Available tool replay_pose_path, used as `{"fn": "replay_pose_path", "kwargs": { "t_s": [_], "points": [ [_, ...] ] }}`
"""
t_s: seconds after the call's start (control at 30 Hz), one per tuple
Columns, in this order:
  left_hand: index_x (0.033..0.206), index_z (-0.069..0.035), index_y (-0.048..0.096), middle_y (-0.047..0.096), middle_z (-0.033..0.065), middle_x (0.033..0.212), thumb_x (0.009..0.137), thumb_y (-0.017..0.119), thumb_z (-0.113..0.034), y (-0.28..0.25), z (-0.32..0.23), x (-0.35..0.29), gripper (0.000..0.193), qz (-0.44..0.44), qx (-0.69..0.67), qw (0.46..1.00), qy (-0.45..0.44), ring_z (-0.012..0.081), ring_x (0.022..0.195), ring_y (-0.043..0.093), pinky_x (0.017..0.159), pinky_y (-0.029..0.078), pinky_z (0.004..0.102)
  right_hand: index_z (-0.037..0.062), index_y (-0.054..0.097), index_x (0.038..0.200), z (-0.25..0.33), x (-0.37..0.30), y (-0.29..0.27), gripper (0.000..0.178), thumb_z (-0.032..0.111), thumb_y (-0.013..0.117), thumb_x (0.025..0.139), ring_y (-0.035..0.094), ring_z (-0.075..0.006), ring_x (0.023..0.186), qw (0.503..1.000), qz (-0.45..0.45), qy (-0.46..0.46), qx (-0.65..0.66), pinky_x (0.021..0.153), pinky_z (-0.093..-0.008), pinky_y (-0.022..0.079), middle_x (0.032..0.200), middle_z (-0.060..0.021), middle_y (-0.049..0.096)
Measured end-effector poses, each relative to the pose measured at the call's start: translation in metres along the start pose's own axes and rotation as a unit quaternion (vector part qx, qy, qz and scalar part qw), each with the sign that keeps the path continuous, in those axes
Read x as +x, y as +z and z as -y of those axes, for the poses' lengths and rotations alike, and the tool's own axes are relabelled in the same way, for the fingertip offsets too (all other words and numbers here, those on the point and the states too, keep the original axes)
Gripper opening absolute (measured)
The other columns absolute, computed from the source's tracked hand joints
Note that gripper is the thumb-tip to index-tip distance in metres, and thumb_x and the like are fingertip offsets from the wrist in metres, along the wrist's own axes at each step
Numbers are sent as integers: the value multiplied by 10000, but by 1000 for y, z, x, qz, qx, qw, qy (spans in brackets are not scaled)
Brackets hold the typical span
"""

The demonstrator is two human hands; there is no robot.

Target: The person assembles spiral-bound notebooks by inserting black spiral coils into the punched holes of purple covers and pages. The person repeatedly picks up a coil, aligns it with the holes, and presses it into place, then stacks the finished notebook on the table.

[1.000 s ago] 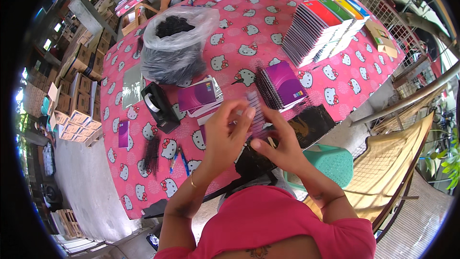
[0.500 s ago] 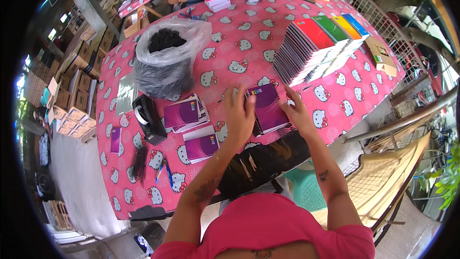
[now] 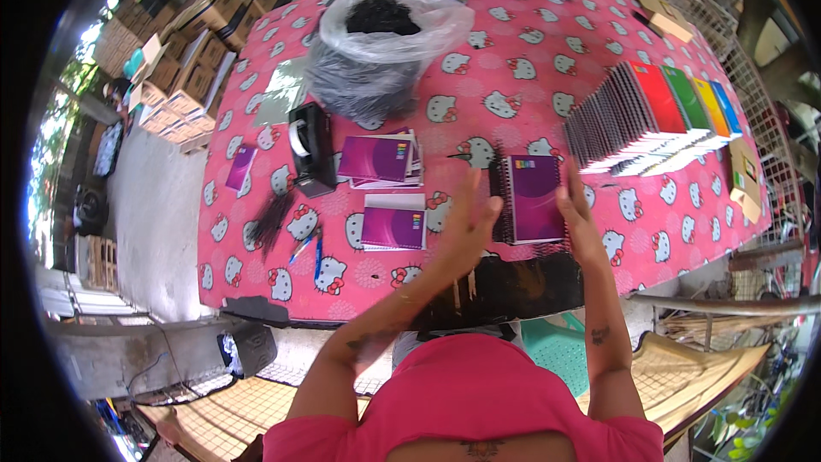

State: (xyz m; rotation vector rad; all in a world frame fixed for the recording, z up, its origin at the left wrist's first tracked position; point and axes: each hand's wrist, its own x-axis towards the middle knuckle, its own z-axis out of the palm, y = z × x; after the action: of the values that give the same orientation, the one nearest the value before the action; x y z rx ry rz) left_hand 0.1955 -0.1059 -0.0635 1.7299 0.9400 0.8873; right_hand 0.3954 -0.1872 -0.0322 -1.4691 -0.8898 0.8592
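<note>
A small stack of spiral notebooks with a purple cover [image 3: 536,198] lies in front of me, its black coil along the left side. My right hand [image 3: 583,224] rests along the stack's right edge, its fingers stretched out and not wrapped round it. To the left of the coil is my left hand [image 3: 469,229], smeared by motion, with fingers apart and nothing seen in it. Loose purple covers or sheets [image 3: 374,159] lie farther left, with another purple cover on white sheets [image 3: 393,228] nearer me.
Slanted rows of spiral notebooks [image 3: 658,98] in several colours stand at right. A plastic bag [image 3: 436,21] of black strands sits at back left, near a black tape dispenser [image 3: 313,154]. Pens [image 3: 318,255] and loose black strands [image 3: 272,218] lie at left. Another person is across the table.
The view has swung, so the table's things sit farther right. My left hand has come away from the notebook stack toward me; my right hand stays at its right edge.
</note>
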Motion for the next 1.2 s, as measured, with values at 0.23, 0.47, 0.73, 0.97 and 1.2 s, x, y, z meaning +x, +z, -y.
{"fn": "replay_pose_path", "kwargs": {
  "t_s": [0.23, 0.47, 0.73, 0.97, 1.2],
  "points": [
    [1254, -81, 639, 621, 129, 1284, 860, 719, -134, -176, 71, 37, 406, -44, 453, 846, 277, 336, 1217, 578, 1034, 440, 482, 40, 560, 1329, 39, -41, 103, 438, 142, 677, 919, 511, -285, 1301, 959, 121, -251, -47, 1090, -423, 390, 1403, -143, 526],
    [1251, -63, 629, 668, 77, 1084, 810, 655, -33, -202, 56, 19, 443, -21, 476, 800, 364, 251, 1017, 630, 913, 471, 409, 50, 494, 1377, -57, -38, 198, 572, 55, 730, 857, 524, -266, 1265, 994, 49, -102, 1, 1044, -412, 429, 1388, -115, 522],
    [1355, -38, 529, 591, 130, 1197, 863, 618, -59, -182, 89, -44, 501, 74, 455, 839, 288, 276, 1140, 574, 996, 427, 503, 72, 439, 1422, -98, -35, 232, 696, -18, 764, 813, 559, -210, 1221, 989, 80, -113, 57, 977, -356, 483, 1315, -133, 577],
    [1485, -42, 394, 364, 260, 1491, 880, 511, 28, -162, 124, -74, 620, -39, 149, 986, 60, 403, 1325, 447, 1119, 338, 529, 84, 480, 1323, -128, -35, 251, 549, -67, 711, 848, 593, -141, 963, 990, 63, -129, 0, 852, -295, 497, 1055, -62, 610],
    [1242, -14, 595, 605, 175, 1108, 917, 635, -101, -318, 178, -46, 339, -243, 456, 856, 13, 358, 1036, 580, 888, 482, 448, 66, 540, 1154, -125, -33, 240, 391, -69, 722, 836, 605, -141, 944, 990, 59, -64, 109, 1002, -325, 442, 1044, -59, 628]
  ]
}}
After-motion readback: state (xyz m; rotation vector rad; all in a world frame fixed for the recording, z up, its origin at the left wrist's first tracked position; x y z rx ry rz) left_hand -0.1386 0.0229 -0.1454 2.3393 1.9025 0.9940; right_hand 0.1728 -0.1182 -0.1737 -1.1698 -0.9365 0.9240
